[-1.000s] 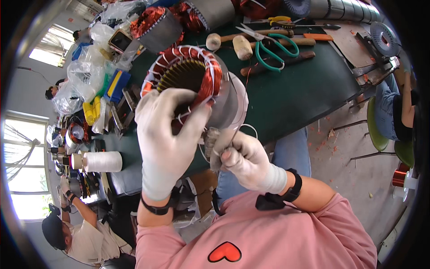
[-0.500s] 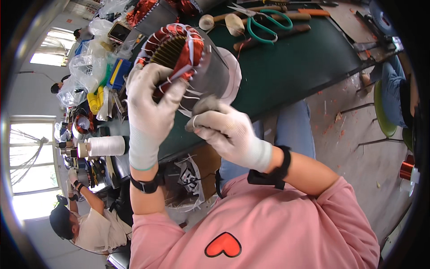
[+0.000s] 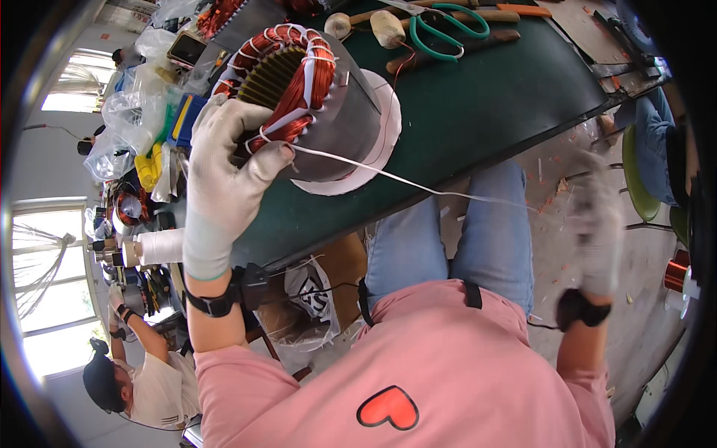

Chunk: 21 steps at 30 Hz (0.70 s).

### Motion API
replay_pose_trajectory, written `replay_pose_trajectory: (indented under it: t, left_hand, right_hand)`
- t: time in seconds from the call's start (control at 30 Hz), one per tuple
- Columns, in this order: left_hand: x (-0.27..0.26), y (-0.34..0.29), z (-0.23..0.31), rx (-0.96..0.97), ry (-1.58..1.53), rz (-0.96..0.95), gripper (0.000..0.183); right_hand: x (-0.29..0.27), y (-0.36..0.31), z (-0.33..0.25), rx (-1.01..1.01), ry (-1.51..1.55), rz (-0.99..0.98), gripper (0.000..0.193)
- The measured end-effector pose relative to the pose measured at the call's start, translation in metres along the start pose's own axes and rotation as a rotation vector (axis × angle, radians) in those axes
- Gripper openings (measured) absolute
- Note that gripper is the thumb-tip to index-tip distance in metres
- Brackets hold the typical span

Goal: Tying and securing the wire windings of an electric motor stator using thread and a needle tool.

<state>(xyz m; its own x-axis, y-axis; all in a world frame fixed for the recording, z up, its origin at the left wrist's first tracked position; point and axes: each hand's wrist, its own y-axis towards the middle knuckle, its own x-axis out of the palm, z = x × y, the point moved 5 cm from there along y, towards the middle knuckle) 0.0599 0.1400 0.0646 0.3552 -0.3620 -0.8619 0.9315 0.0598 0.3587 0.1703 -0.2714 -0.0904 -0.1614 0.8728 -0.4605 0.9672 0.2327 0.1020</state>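
Note:
A motor stator (image 3: 340, 112) with a grey core and red copper windings stands on the green table, a white round pad (image 3: 385, 149) under it. White cord loops bind its upper winding ring. My left hand (image 3: 231, 160), in a white glove, grips the near side of that ring, fingers inside and thumb outside. From beside the thumb, a white cord (image 3: 418, 184) stretches right, past the table edge and over my legs. My gloved right hand (image 3: 597, 231) is far out to the right at the cord's other end; motion blurs its fingers, but the taut cord leads into it.
Green-handled scissors (image 3: 448, 33), a wooden mallet (image 3: 388, 30) and other wooden-handled tools lie at the table's back. Left are plastic bags (image 3: 134, 112), yellow rolls (image 3: 149, 168) and a white thread spool (image 3: 160, 246). A co-worker (image 3: 149, 381) is at lower left; a green chair (image 3: 638, 168) stands right.
My right hand has swung from beside the stator far to the right, drawing the white cord out long. The left hand keeps its hold on the winding, its thumb now lower beside the cord.

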Motion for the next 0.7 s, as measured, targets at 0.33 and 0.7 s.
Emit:
replay_pose_trajectory:
  t: [0.33,0.7]
  left_hand:
    - [-0.028,0.032,0.002,-0.175,-0.161,-0.200,0.038]
    - [-0.107,0.049,0.010,0.230,0.319,0.230,0.022]
  right_hand:
    - [0.190,0.000,-0.189,0.544,1.260,-0.986,0.032]
    - [0.169,0.015,-0.177,0.316,1.048,-1.022,0.035]
